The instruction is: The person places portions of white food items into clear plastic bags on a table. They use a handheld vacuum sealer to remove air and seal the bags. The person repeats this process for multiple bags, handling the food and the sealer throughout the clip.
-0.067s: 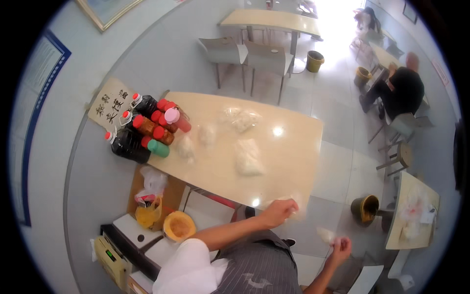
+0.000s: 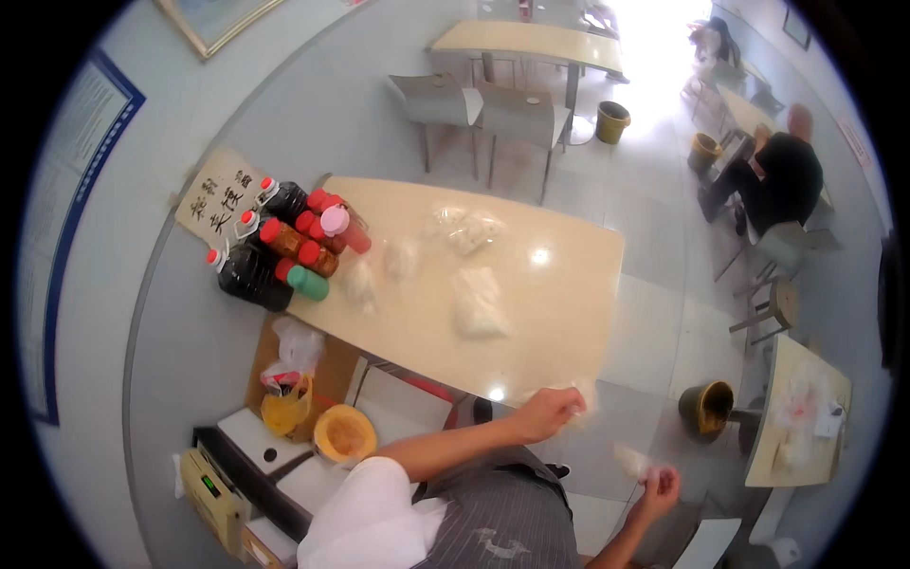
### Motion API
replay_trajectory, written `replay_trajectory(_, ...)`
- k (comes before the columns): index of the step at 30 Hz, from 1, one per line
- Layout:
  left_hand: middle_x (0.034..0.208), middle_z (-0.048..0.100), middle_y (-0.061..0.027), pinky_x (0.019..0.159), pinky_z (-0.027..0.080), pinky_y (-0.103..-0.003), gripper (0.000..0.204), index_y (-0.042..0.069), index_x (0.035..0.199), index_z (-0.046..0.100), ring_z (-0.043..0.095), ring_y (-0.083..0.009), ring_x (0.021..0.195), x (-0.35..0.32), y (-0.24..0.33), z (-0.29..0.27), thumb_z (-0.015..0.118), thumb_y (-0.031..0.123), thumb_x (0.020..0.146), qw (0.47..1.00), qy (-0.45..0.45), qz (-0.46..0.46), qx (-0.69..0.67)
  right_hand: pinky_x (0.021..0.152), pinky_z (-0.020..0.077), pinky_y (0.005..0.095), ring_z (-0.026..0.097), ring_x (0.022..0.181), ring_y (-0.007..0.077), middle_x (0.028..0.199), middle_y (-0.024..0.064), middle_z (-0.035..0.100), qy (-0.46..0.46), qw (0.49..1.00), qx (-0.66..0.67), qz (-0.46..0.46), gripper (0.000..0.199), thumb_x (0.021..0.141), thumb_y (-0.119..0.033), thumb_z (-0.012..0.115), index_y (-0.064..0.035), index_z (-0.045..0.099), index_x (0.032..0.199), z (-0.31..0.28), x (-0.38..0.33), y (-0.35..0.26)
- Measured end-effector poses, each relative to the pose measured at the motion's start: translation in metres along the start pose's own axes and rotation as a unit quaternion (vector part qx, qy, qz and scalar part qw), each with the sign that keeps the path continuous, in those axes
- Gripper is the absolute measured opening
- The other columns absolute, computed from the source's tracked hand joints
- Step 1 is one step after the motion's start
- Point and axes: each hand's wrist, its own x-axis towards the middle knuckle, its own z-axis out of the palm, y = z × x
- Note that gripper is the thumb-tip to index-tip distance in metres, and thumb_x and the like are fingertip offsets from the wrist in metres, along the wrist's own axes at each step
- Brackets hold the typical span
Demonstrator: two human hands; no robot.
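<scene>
My left hand (image 2: 552,413) is closed at the table's near right corner. Thin clear plastic, apparently a plastic bag (image 2: 590,400), shows around its fingertips. To the right of the table, my right hand (image 2: 662,487) pinches a small clear plastic bag (image 2: 630,462) with something pale in it; the contents are too blurred to name. On the wooden-topped table (image 2: 569,313) lies a flat bag of white stuff (image 2: 481,303). Behind it is a clear bag with white lumps (image 2: 469,230). Two smaller pale bags, one of them a whitish bundle (image 2: 399,258), rest farther left.
Dark bottles (image 2: 251,278) with red caps, several red-lidded jars and a green container (image 2: 308,284) crowd the table's left end. Below stand a cut pumpkin (image 2: 345,434), a yellow bag (image 2: 287,410) and a scale (image 2: 210,495). A bucket (image 2: 706,408) stands right; a seated person (image 2: 787,180) is farther off.
My left hand has shifted slightly to the right with the plastic. My right hand is a touch lower, still pinching the small bag. The bags on the table have not moved.
</scene>
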Motion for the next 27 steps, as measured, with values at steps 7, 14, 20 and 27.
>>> replay_trajectory(7,0.077,0.060,-0.0156,0.063,0.047,-0.036,0.011,0.004,0.094,0.057,0.060,-0.0270,0.070,0.018,0.027,0.139,0.051,0.009,0.086,0.999,-0.033,-0.022,0.009,0.063,0.0472,0.0237,0.052,0.072,0.0102,0.083,0.0007,0.055,0.036,0.999,-0.019,0.014,0.029,0.075,0.002,0.064,-0.0023,0.058,0.103,-0.120,-0.003,0.025)
replay_trajectory(14,0.075,0.064,-0.0083,0.064,0.049,-0.032,0.015,0.006,0.097,0.062,0.061,-0.0152,0.069,0.014,0.022,0.201,0.051,0.016,0.092,0.998,-0.021,-0.059,0.015,0.061,0.0466,0.0227,0.054,0.069,0.0073,0.077,-0.0011,0.056,0.004,0.992,-0.114,-0.057,0.030,0.067,-0.002,0.076,-0.0035,0.061,0.093,-0.156,0.037,-0.002)
replay_trajectory(20,0.070,0.062,-0.0069,0.059,0.047,-0.027,0.012,0.005,0.095,0.061,0.059,-0.0114,0.063,0.033,0.013,0.261,0.053,0.013,0.091,0.987,-0.147,-0.053,0.031,0.058,0.0462,0.0230,0.056,0.063,0.0078,0.072,0.0028,0.061,0.168,0.982,-0.081,0.004,0.010,0.077,-0.006,0.070,-0.0012,0.062,0.083,-0.210,0.015,0.021)
replay_trajectory(27,0.069,0.061,-0.0070,0.060,0.046,-0.027,0.015,0.003,0.094,0.059,0.058,-0.0124,0.062,0.071,0.031,0.338,0.051,0.016,0.092,0.970,-0.234,-0.017,0.064,0.056,0.0453,0.0226,0.054,0.060,0.0079,0.069,0.0019,0.059,0.269,0.955,-0.112,0.063,0.006,0.085,-0.007,0.061,-0.0013,0.060,0.084,-0.264,-0.011,0.042)
